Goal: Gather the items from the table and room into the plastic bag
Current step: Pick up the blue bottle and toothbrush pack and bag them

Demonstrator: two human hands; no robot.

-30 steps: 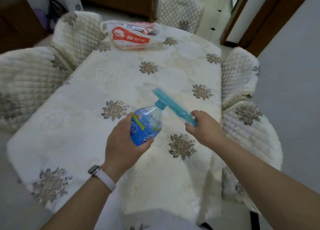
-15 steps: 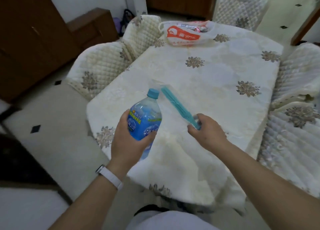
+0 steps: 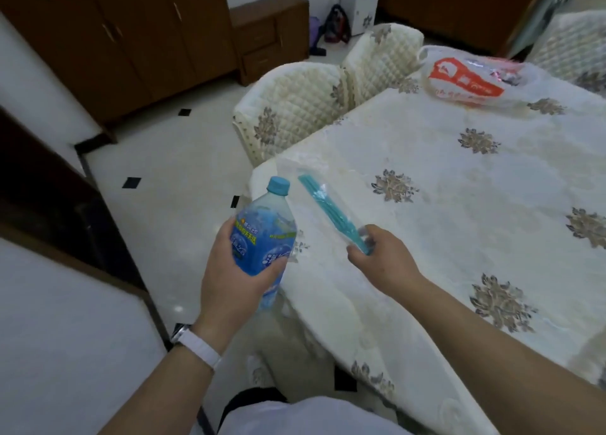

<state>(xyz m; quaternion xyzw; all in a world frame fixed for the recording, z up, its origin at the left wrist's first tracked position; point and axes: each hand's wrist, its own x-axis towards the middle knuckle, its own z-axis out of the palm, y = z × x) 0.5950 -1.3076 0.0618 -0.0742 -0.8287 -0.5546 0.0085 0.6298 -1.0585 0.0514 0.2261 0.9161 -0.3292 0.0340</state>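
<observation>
Plastic, white with an orange print, the bag (image 3: 472,77) lies slumped on its side at the far end of the counter (image 3: 459,221), already holding some things whose kind I cannot make out. Well short of the bag, at the near corner, the left hand (image 3: 234,270) is wrapped round the lower half of a blue bottle (image 3: 262,237), cap up and tilted a little, out past the counter's edge over the tiled floor (image 3: 170,172). Just beside the bottle, further toward the bag, the right hand (image 3: 377,254) pinches one end of a clear sleeve with teal sticks (image 3: 328,205) inside; the rest of the sleeve juts free above the cloth.

Both items, I judge, are yet to go in, and the risks follow from that. Held by one end only, the sleeve could slip from the pinch or swing and catch on the bag's rim. The bag's mouth looks collapsed, and with both hands full neither is free to hold it open, so pushing things in may shove the bag toward the padded chairs (image 3: 295,106) beside it or off the far edge. The bottle could roll back out of the slumped bag.
</observation>
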